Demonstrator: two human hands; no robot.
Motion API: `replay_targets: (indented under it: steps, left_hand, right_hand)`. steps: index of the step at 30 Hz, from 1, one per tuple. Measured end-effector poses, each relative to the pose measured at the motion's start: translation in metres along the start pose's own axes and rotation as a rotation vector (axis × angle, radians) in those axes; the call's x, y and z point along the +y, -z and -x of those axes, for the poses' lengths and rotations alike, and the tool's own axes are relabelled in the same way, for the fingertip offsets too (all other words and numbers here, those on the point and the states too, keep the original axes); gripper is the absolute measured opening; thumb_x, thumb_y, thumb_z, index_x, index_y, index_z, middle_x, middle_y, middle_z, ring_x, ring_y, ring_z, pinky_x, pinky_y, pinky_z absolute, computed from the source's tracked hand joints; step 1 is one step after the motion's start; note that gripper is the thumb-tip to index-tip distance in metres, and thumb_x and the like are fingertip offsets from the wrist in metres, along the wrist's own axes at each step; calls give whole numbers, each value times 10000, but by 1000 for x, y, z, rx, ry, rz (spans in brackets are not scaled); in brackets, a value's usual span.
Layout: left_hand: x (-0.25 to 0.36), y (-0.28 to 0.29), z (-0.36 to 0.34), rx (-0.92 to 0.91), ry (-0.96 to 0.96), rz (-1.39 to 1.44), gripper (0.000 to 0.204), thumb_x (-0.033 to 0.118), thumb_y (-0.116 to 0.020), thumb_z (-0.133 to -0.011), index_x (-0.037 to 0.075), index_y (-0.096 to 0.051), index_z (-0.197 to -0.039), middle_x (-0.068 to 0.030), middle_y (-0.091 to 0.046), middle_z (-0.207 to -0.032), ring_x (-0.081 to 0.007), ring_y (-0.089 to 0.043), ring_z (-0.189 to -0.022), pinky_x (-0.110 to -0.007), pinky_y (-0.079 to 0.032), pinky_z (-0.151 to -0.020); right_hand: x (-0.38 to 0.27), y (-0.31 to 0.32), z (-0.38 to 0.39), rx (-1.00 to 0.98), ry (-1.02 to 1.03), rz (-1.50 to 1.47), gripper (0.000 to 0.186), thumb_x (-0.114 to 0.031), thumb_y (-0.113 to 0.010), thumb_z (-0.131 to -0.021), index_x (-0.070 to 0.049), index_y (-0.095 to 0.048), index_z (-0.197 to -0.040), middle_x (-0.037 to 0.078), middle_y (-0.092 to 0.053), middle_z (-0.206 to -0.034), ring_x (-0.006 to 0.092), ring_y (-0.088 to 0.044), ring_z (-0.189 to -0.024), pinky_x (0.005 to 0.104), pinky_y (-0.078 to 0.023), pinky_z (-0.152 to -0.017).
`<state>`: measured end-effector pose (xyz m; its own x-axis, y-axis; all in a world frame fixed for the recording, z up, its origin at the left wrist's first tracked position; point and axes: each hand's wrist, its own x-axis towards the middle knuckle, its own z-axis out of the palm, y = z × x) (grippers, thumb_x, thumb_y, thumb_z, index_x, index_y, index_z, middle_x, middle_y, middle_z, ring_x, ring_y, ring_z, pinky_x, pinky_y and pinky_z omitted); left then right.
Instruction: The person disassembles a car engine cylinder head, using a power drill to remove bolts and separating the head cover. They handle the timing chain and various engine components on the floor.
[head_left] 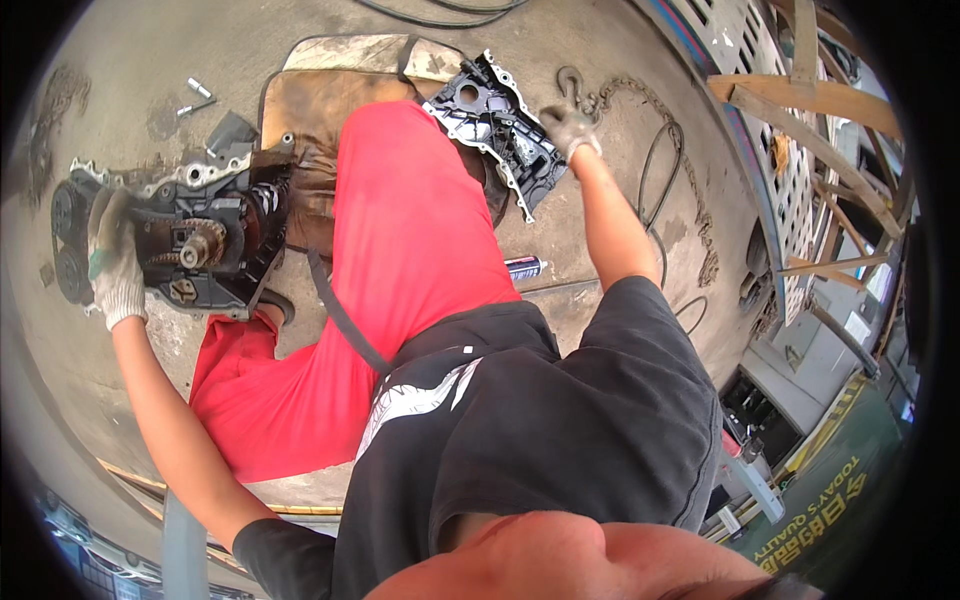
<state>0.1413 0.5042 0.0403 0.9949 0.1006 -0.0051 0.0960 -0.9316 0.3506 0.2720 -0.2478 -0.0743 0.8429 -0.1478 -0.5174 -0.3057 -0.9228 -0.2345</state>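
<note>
My left hand (112,240), in a pale work glove, lies with its fingers stretched along the near-black front of an engine (225,210) at the left. The engine rests on the floor with its toothed sprocket (203,243) and shaft end exposed. My right hand (571,131), gloved too, is at the right edge of a metal timing cover (490,112), its fingers bent at the rim. The cover lies tilted beside my right knee, its ribbed inner side showing. Just past that hand is a rusty hook (570,84) with a chain (684,152).
A worn brown pad (325,97) lies under my legs. Two small metal cylinders (198,90) and a dark flat piece (232,133) are beyond the engine. A tube (524,268) sits by my hip. Black hose (652,180) and wooden framing (810,96) stand to the right.
</note>
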Motion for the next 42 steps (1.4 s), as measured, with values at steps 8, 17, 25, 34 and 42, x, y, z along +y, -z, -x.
replay_targets:
  steps: [8, 17, 25, 34, 42]
  left_hand:
    - [-10, 4, -5, -13, -57, 2, 432, 7, -570, -1046, 146, -686, -1439, -135, -605, -1558, -336, -586, -1428, -425, -485, -1190]
    - [27, 7, -4, 61, 29, 39, 485, -18, -635, -980, 172, -710, -1420, -118, -617, -1558, -341, -604, -1418, -415, -493, -1192]
    - [33, 14, 9, 85, 22, 114, 443, 8, -629, -1008, 192, -720, -1401, -70, -613, -1566, -328, -602, -1418, -398, -499, -1187]
    - [10, 2, 4, 44, 22, 43, 455, 9, -615, -1021, 175, -700, -1435, -92, -605, -1579, -327, -608, -1422, -398, -498, -1183]
    - [12, 5, 5, 52, 40, 80, 482, -38, -584, -1013, 188, -708, -1421, -77, -590, -1595, -316, -619, -1407, -399, -511, -1185]
  right_hand:
    - [-22, -99, -1, -178, 204, 510, 339, -145, -609, -1005, -134, -712, -1328, 177, -765, -1299, 364, -741, -1208, 476, -602, -994]
    - [-13, -109, -18, -128, 240, 667, 295, -221, -719, -969, -104, -692, -1238, 171, -800, -1140, 369, -782, -1061, 483, -625, -909]
    - [16, -102, -19, -93, 317, 620, 306, -322, -691, -990, -75, -744, -1163, 216, -774, -1167, 420, -737, -1121, 522, -585, -985]
    - [3, -108, 1, -79, 81, 253, 444, -351, -685, -982, -143, -725, -1372, 211, -724, -1377, 394, -676, -1306, 500, -545, -1080]
    - [-2, -116, 12, -18, 158, 291, 409, -286, -655, -989, -139, -690, -1369, 211, -688, -1353, 399, -678, -1248, 500, -555, -1058]
